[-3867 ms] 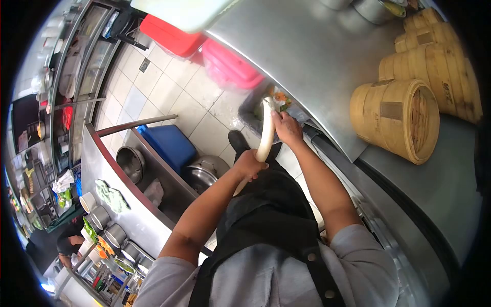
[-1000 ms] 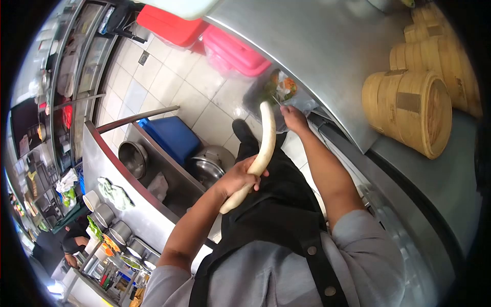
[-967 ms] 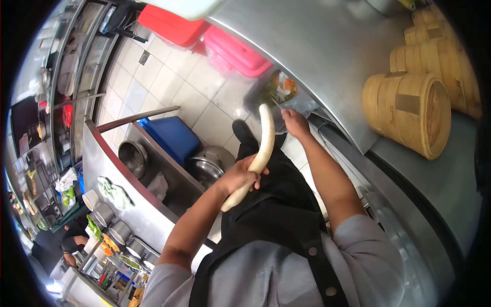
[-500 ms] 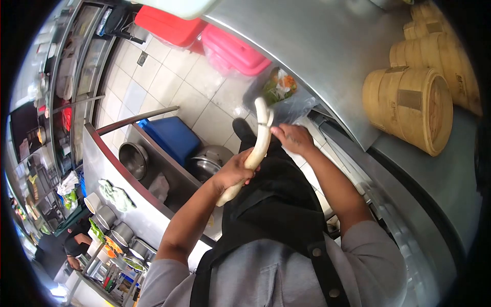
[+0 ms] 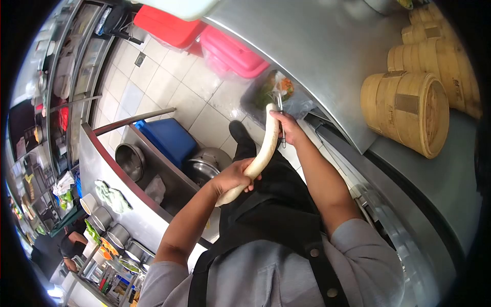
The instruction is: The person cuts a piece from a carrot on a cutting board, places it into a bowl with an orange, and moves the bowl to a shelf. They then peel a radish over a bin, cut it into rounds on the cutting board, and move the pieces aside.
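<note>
A long, pale, curved root vegetable (image 5: 264,153) slants across the front of the black apron. Wrapped round its lower part is my left hand (image 5: 236,176), the fingers closed. At the upper end, my right hand (image 5: 289,128) holds a metal peeler (image 5: 281,123) upright, its thumb close against the vegetable's side. Beyond the tip stands a grey bin (image 5: 251,96) lined with clear plastic, with green and orange scraps inside.
Bamboo steamers (image 5: 394,110) stand on the steel counter (image 5: 307,46) at right. Red (image 5: 166,25) and pink (image 5: 235,51) lidded bins are at the top. A blue container (image 5: 166,140) and metal bowls (image 5: 130,161) sit on the left shelf. Another person (image 5: 71,245) is far left.
My right hand has moved up to the vegetable's upper end, and the peeler now shows clearly. The vegetable's upper end has shifted slightly right and down.
</note>
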Available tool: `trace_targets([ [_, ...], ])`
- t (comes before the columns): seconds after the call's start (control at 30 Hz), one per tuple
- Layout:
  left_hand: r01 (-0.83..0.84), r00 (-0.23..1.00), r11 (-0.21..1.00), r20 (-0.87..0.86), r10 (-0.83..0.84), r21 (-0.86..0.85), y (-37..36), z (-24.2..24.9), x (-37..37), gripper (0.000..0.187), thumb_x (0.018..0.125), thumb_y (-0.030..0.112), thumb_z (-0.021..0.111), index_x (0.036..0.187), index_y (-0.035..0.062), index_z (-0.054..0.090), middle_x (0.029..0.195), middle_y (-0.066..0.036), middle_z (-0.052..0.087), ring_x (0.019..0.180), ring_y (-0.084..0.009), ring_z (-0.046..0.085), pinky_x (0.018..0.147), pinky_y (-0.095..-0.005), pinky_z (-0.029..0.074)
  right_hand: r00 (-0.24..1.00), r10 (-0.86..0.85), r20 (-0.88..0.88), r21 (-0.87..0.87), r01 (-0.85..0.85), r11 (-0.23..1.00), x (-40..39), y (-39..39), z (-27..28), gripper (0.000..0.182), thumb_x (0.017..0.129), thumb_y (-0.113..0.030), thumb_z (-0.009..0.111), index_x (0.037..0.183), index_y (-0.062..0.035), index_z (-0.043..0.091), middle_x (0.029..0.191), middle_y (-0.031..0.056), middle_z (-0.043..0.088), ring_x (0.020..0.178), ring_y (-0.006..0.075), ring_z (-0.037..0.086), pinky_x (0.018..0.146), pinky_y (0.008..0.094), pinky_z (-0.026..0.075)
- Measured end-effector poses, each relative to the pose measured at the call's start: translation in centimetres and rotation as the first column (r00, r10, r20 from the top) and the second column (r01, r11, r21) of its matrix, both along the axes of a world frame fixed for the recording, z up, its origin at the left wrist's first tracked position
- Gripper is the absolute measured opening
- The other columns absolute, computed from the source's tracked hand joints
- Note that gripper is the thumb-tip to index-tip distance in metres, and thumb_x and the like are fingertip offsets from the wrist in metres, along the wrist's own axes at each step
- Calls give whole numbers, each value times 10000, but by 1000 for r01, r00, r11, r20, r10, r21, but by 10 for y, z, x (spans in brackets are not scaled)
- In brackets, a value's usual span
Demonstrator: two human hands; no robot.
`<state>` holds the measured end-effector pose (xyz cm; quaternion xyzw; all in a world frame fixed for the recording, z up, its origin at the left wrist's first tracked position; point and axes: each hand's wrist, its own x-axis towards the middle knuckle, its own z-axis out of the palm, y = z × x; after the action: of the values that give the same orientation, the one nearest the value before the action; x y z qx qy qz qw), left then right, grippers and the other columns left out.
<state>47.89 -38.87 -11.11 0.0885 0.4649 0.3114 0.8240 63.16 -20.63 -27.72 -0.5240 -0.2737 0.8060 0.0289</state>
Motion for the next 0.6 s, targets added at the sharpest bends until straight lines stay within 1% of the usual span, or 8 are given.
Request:
trace_targets([
  [0.1, 22, 994, 998, -106, -27, -53, 18, 7, 11, 465, 790, 31, 665, 1229, 14, 511, 915, -72, 611, 618, -139, 616, 508, -287, 509, 1000, -10, 11, 48, 9, 999, -4, -14, 18, 392, 838, -462, 736, 993, -123, 617, 716, -16, 569, 507, 88, 495, 422, 260, 346],
  [0.13, 49, 973, 992, -219, -74, -114, 28, 11, 16, 456, 810, 72, 713, 1213, 5, 511, 885, -77, 609, 584, -145, 613, 481, -298, 508, 986, 122, 113, 168, -140, 976, -6, -15, 18, 446, 893, -506, 658, 1028, -83, 621, 776, 56, 645, 579, 194, 608, 500, 353, 458],
  [0.17, 45, 972, 992, -223, -70, -115, 27, 2, 21, 456, 810, 72, 713, 1213, 5, 511, 885, -77, 609, 584, -145, 613, 481, -298, 508, 986, 126, 108, 168, -143, 975, -9, -18, 22, 446, 893, -506, 658, 1028, -83, 621, 776, 56, 645, 579, 194, 608, 500, 353, 458],
  [0.23, 21, 928, 1000, -372, -25, -15, 19, -22, 28, 495, 808, 135, 780, 1197, 0, 505, 823, -73, 599, 511, -148, 579, 435, -306, 488, 892, 92, 443, 717, -414, 561, -9, -31, 41, 496, 961, -523, 541, 1063, -44, 618, 921, 161, 708, 766, 353, 690, 694, 464, 526],
  [0.27, 3, 915, 999, -404, -21, -44, 25, -15, 27, 485, 801, 91, 763, 1197, -3, 500, 775, -65, 590, 505, -147, 574, 434, -308, 487, 811, 210, 547, 630, -563, 535, -7, -28, 86, 508, 1005, -503, 449, 1076, -28, 614, 1013, 213, 707, 940, 440, 667, 859, 520, 495],
  [0.37, 5, 904, 1000, -428, -10, -14, 28, -10, 22, 478, 806, 73, 744, 1211, -9, 504, 773, -60, 593, 510, -143, 574, 423, -307, 471, 673, 510, 536, 581, -732, 356, 14, -40, 137, 464, 1006, -475, 466, 1038, -38, 618, 946, 203, 708, 898, 422, 674, 814, 517, 511],
  [0.43, -13, 921, 1000, -391, 1, -27, 30, -4, 15, 496, 813, 75, 747, 1242, 6, 507, 788, -57, 600, 514, -138, 574, 442, -294, 476, 632, 598, 493, 649, -725, 232, 28, -51, 152, 416, 1000, -435, 505, 889, -39, 569, 781, 196, 673, 787, 412, 666, 720, 508, 507],
  [0.6, 159, 896, 986, -413, -161, -41, 24, 8, 7, 568, 822, 61, 736, 1333, 40, 489, 825, -48, 604, 529, -122, 567, 475, -276, 476, 628, 528, 572, 662, -733, 155, 27, -43, 148, 400, 1004, -433, 496, 899, -62, 605, 779, 198, 673, 764, 412, 662, 699, 512, 512],
])
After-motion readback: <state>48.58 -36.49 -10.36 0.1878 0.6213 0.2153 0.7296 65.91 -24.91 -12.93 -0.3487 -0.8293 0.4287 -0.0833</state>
